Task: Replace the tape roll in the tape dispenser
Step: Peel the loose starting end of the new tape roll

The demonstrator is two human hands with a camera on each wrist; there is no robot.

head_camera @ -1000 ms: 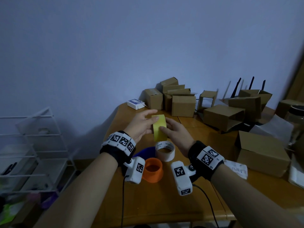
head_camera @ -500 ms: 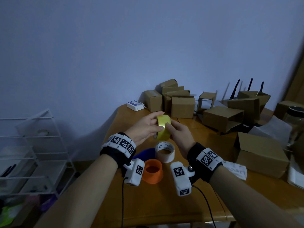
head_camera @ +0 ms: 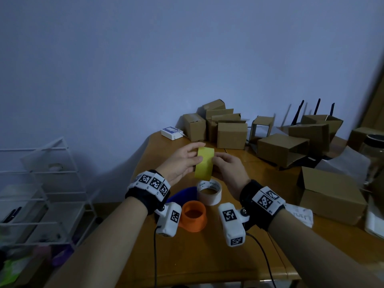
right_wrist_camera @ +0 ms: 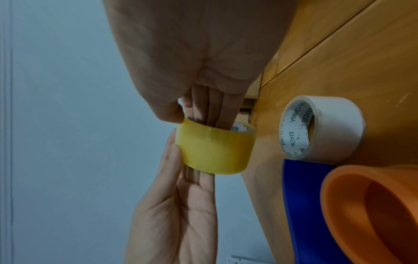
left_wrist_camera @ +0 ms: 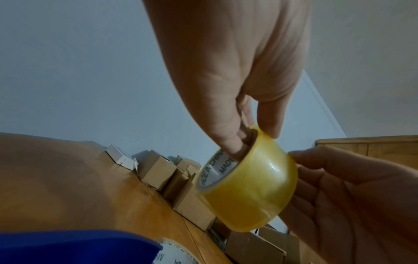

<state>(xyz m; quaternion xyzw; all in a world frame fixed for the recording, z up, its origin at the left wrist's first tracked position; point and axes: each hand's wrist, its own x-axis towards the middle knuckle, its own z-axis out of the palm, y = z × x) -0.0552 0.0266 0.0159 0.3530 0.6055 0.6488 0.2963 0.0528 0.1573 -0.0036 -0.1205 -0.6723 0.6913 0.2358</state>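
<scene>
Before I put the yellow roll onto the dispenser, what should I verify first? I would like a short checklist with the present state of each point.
1. Yellow tape roll held securely: ok. The left hand and right hand each pinch its rim, fingers in the core.
2. Roll clear of the table: ok, held in the air.
3. Orange part empty: ok, nothing inside it.
4. White tape roll taken off: ok, it lies flat on the table beside the blue part.
5. Loose tape end found: cannot tell.
6. One hand free for the orange part: not ok, both hold the roll.
</scene>
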